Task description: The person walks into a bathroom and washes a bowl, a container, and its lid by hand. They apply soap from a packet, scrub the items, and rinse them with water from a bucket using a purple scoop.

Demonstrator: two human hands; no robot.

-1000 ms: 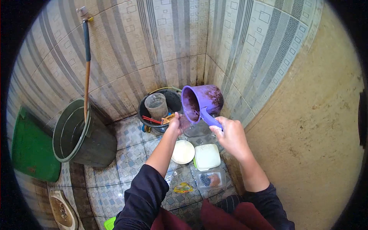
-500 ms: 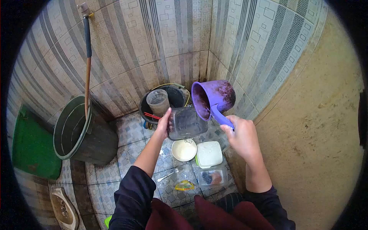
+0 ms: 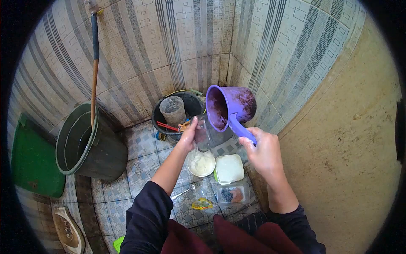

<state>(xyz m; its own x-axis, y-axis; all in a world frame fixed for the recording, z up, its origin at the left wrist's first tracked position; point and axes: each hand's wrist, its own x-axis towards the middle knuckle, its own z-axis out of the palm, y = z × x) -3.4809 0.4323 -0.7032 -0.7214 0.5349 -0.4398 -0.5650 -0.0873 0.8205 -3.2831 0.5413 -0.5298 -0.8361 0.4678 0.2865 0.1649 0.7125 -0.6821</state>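
Observation:
My right hand (image 3: pixel 267 155) is closed around the handle of a purple water dipper (image 3: pixel 246 103). The dipper is tipped on its side, its mouth facing left and brownish stains on its outside. Beneath its rim, my left hand (image 3: pixel 189 136) grips a clear plastic food container (image 3: pixel 216 139) by its left side. The container is tilted and partly hidden by the dipper. Directly below is a white bowl (image 3: pixel 201 165) with whitish, splashing liquid in it. Beside that bowl stands a white-topped square container (image 3: pixel 229 168) with a green edge.
On the tiled floor lie a fork (image 3: pixel 184 191), a yellow packet (image 3: pixel 202 204) and a clear box (image 3: pixel 233 194) with dark and pinkish scrubbers. A black basin (image 3: pixel 195 103) holds a cup (image 3: pixel 172 109) and red sticks. At left stand a large bucket (image 3: pixel 108 154) and a green board (image 3: pixel 36 165).
The clear container has turned and tilted more steeply, and my left hand has shifted right. The dipper has moved slightly left. Liquid in the bowl below now looks disturbed.

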